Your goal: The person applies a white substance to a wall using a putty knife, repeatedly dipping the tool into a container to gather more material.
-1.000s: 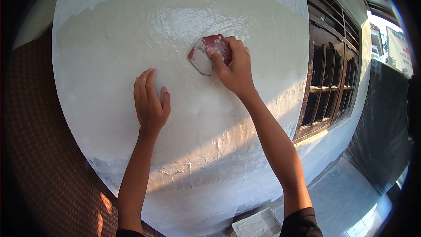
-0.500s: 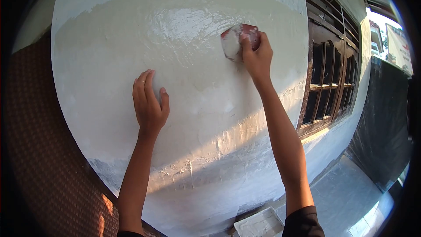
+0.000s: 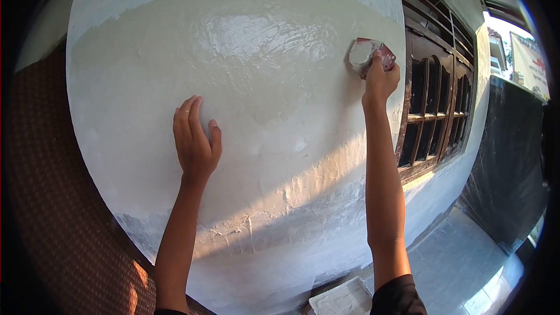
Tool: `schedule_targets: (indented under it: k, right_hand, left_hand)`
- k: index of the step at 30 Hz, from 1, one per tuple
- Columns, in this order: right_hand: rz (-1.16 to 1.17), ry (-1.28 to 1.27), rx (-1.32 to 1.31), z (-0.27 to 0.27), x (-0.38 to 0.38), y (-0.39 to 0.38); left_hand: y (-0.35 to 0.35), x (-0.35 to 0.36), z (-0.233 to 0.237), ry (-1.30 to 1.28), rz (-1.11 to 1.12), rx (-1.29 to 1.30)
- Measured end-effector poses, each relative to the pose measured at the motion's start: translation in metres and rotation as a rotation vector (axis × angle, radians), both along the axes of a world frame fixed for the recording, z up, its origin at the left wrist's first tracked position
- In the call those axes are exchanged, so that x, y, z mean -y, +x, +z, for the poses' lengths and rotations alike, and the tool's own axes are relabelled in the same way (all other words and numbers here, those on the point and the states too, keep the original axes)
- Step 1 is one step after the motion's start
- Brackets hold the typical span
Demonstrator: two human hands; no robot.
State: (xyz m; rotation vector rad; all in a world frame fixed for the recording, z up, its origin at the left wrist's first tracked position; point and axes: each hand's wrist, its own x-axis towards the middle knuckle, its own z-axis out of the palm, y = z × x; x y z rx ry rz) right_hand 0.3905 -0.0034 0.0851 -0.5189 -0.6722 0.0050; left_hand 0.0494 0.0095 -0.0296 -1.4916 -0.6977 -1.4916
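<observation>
- Sweeping rightward across the wall (image 3: 251,70), the right hand (image 3: 379,81) has carried the scraper (image 3: 368,52) over the last second from the middle of the wet patch to its right edge.
- The scraper now sits high on the wall, just beside the window frame (image 3: 434,111).
- By my reading, this pass has crossed the whole glossy coat and reached the corner of the wall. The sheen lies broad across the upper middle, while the lower band is dull and rough.
- The right grip is closed firmly around the scraper's red body. The blade, smeared with pale filler, faces up and left against the wall.
- The right arm is stretched long and nearly upright, steeper than a second ago, when it slanted in towards the centre.
- The left hand (image 3: 195,140) lies flat on the wall, its grip fully open and holding nothing, fingers together and pointing up. It has barely shifted.
- A tray (image 3: 341,298) of pale material rests on the floor below, well apart from both hands.
</observation>
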Motion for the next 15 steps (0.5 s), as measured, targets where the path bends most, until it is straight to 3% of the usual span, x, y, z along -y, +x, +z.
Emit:
schedule_targets:
  k: [1,5,6,8,11,12,13,15]
  right_hand:
    - [0.047,0.066,-0.020,0.000,0.001,-0.004]
    - [-0.089,0.062,0.724,-0.023,0.000,-0.060]
    - [-0.091,0.059,0.720,-0.026,-0.008,-0.058]
    - [-0.379,-0.001,0.660,-0.025,-0.029,-0.050]
    - [-0.040,-0.075,0.095,-0.009,-0.018,0.001]
    - [-0.049,-0.051,0.005,-0.010,-0.009,0.008]
    - [-0.049,0.043,-0.023,-0.012,-0.013,0.014]
    - [-0.021,0.077,0.168,-0.026,-0.008,-0.011]
  left_hand:
    - [0.000,0.000,0.000,0.003,0.001,0.000]
    - [0.001,0.000,0.000,-0.004,0.013,0.006]
    - [0.001,0.000,0.000,-0.011,0.004,0.009]
    - [0.000,-0.001,0.000,-0.015,0.004,0.006]
    - [0.001,0.001,0.000,-0.012,0.013,0.007]
    - [0.001,0.002,0.000,0.000,0.016,-0.001]
    - [0.000,0.002,0.000,0.002,0.020,0.000]
    - [0.001,0.000,0.000,0.009,0.038,-0.005]
